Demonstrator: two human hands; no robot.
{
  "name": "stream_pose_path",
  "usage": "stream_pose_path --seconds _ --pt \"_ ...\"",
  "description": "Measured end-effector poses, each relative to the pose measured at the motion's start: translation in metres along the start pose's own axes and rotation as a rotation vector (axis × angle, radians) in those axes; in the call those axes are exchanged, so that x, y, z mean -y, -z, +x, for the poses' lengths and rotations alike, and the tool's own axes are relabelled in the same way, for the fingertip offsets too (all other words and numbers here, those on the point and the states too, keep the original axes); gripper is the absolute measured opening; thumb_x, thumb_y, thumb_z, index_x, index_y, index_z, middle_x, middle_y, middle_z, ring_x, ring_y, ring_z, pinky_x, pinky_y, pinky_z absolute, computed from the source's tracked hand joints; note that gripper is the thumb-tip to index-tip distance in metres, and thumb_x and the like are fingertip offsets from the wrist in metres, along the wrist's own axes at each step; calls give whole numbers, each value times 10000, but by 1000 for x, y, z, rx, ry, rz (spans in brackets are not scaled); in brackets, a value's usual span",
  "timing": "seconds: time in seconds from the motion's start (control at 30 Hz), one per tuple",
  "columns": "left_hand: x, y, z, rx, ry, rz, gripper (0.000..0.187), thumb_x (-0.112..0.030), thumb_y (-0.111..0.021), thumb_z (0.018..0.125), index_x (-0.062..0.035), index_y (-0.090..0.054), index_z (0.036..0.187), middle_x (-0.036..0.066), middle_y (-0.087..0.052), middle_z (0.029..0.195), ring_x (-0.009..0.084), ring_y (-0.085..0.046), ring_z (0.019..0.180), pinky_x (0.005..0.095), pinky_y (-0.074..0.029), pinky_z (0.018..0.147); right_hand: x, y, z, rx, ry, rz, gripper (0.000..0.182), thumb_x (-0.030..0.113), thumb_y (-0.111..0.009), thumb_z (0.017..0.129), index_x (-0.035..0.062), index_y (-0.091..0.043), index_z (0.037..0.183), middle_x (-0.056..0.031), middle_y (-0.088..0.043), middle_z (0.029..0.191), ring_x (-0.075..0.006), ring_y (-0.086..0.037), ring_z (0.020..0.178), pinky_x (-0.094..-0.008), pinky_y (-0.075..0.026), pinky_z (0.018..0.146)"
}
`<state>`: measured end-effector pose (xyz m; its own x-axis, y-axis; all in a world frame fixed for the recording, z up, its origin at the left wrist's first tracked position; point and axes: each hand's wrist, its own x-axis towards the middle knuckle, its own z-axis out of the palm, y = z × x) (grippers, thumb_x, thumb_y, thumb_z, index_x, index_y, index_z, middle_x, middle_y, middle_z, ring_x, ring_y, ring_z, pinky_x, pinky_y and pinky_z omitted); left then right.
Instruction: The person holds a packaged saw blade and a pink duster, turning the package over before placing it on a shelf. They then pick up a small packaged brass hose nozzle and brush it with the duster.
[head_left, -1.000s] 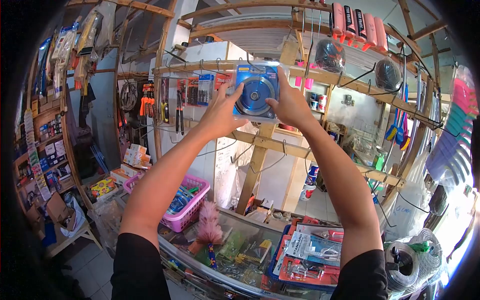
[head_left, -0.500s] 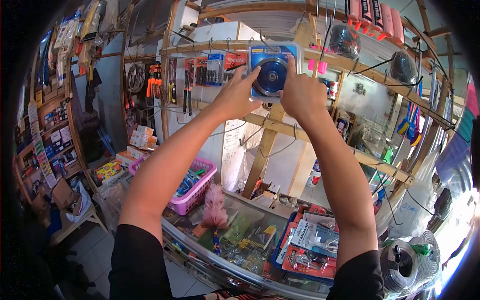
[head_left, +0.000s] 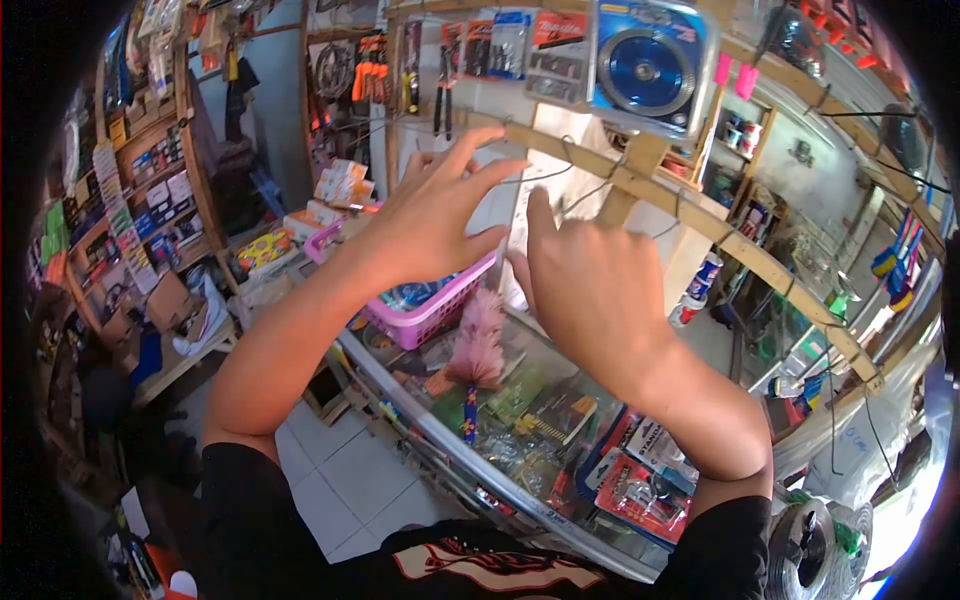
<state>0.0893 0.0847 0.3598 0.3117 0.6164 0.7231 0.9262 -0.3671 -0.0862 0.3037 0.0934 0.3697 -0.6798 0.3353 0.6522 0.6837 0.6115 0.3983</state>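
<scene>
A blue packaged circular cutting disc (head_left: 646, 72) hangs at the top of the wooden rack, in a clear plastic pack. My left hand (head_left: 435, 210) is lower and to the left of it, in the air, with fingers spread and nothing in them. Beneath the pack is my right hand (head_left: 605, 285), its index finger and thumb apart and the other fingers curled; I see nothing held. Both hands are apart from the disc pack. Just past them run a wooden rail (head_left: 575, 155) and its wire hooks.
Below stands a glass counter (head_left: 530, 345) bearing a pink basket (head_left: 430, 325), a pink feather duster (head_left: 478, 340) and a tray of packaged fittings (head_left: 640, 480). Pliers (head_left: 445, 80) and other packs hang on the rack. Wire coils (head_left: 810, 545) sit at lower right.
Both hands have let go of the disc pack and come down towards me. The pack stays hanging on the rack. The view has tilted down and turned left.
</scene>
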Motion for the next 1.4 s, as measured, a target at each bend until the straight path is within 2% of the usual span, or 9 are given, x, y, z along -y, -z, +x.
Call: stream_pose_path --seconds 0.1,0.2,0.43,0.53,0.73,0.9,1.0,1.17,1.4 --pt "26 -17 -42 121 144 -71 639 -233 -799 862 -120 -576 1450 128 -437 1563 355 -580 1298 510 -425 1110 16 -41 -15 92 109 81 436 374 -712 964 -16 -649 1150 -101 -712 671 -296 -730 591 -397 -565 525" --pt "63 -46 -81 256 282 -252 560 -244 -797 868 -76 -629 1375 153 -522 1488 377 -581 1294 489 -437 1118 30 -82 -18 382 197 223 397 354 -721 954 -6 -665 1110 -135 -732 741 -334 -750 668 -429 -595 590" --pt "145 -133 -145 400 428 -295 423 -196 -805 858 -37 -729 1243 179 -700 1256 301 -691 1059 429 -532 971 55 -173 -8 575 268 385 367 333 -740 922 17 -687 1098 -187 -751 960 -387 -756 919 -507 -614 757" --pt "181 -170 -160 364 544 -342 429 -219 -807 855 -39 -739 1238 187 -712 1214 307 -696 1046 427 -530 972 61 -219 10 470 219 374 259 228 -714 894 26 -746 1054 -175 -755 1018 -354 -744 997 -472 -610 824" --pt "196 -209 -166 139 684 -50 518 -300 -770 862 -68 -690 1319 185 -614 1335 427 -522 1293 548 -436 1090 69 -337 67 465 91 419 404 285 -678 960 19 -647 1263 -228 -691 1170 -402 -669 1143 -514 -558 949" --pt "192 -208 -166 254 731 73 556 -371 -753 870 -15 -674 1290 187 -570 1366 397 -503 1317 583 -415 1067 87 -399 81 366 -61 682 627 345 -731 926 -7 -569 1419 -280 -632 1357 -424 -568 1343 -514 -497 1089" --pt "195 -209 -167 223 711 65 545 -381 -759 865 -18 -687 1265 183 -582 1332 385 -504 1305 577 -413 1060 95 -398 86 532 -196 710 803 389 -773 872 -3 -478 1508 -294 -609 1397 -457 -549 1360 -524 -478 1109" --pt "196 -206 -167 140 707 20 472 -359 -779 846 -47 -693 1189 167 -638 1229 369 -566 1228 531 -450 990 99 -400 92 588 -288 673 604 424 -770 861 -8 -677 1273 -277 -683 1265 -424 -643 1217 -500 -504 1046" --pt "196 -206 -165 83 784 -106 428 -361 -754 888 -56 -671 1176 174 -741 1004 399 -709 965 529 -507 858 99 -410 76 310 -381 920 392 318 -712 945 56 -691 1235 -196 -711 1183 -374 -687 1106 -453 -532 960"
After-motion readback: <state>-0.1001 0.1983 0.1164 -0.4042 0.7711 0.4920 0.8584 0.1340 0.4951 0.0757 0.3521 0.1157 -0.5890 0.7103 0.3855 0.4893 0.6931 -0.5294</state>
